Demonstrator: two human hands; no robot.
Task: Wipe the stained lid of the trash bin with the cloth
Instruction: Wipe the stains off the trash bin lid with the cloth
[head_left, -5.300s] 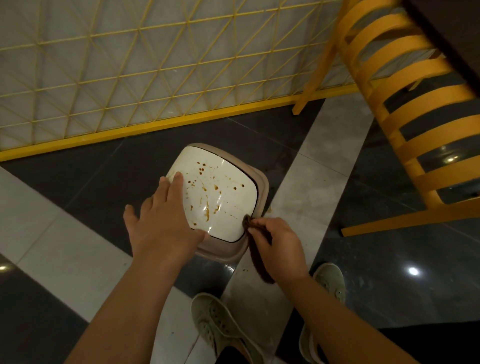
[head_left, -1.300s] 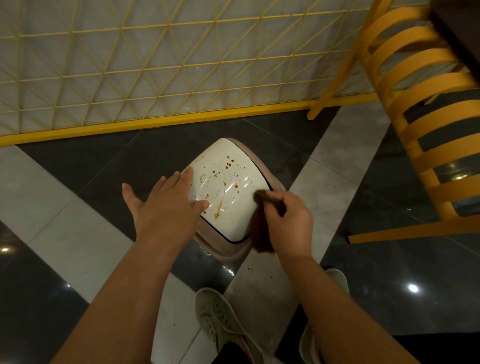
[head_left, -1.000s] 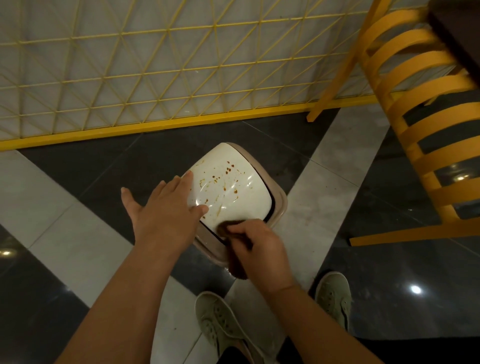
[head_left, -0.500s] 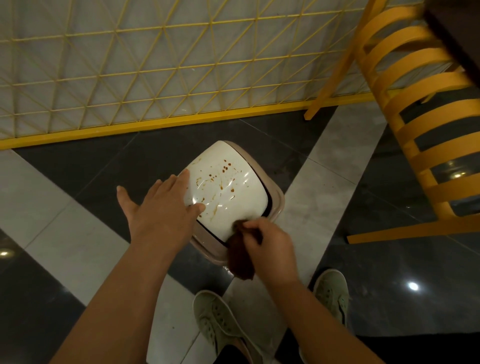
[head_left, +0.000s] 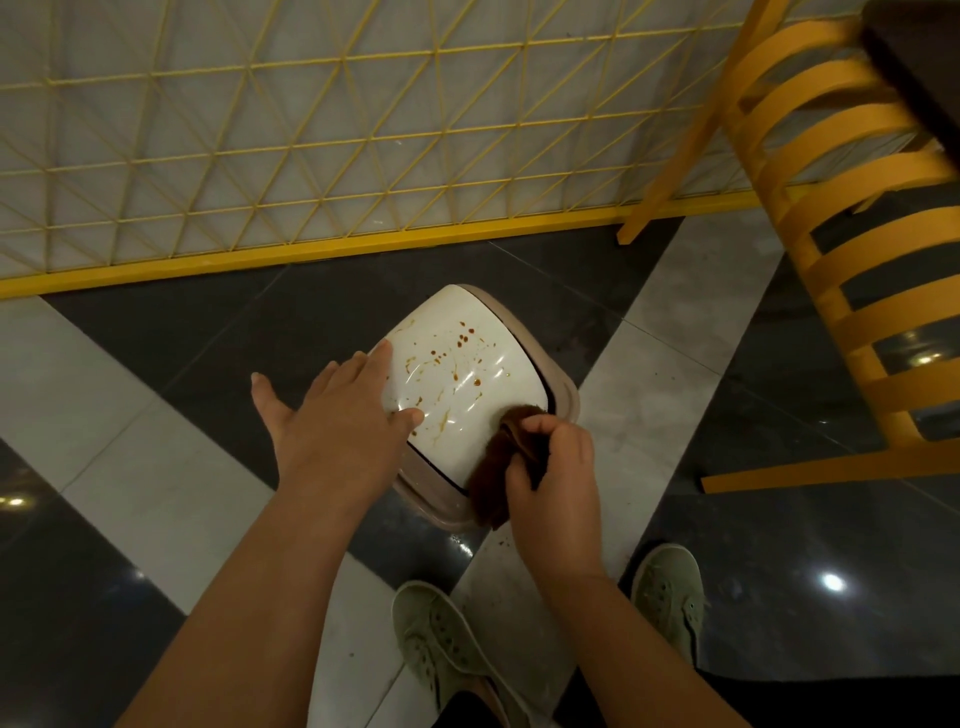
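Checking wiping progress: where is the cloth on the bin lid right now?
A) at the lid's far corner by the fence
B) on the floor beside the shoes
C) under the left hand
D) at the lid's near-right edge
D: the right hand grips the brown cloth against the near-right edge of the lid, with stains still across the middle.

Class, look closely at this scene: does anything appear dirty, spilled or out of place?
Yes. The glossy white trash bin lid is spattered with brown spots and streaks, mostly toward its far side. The right hand presses a dark brown cloth on its near corner.
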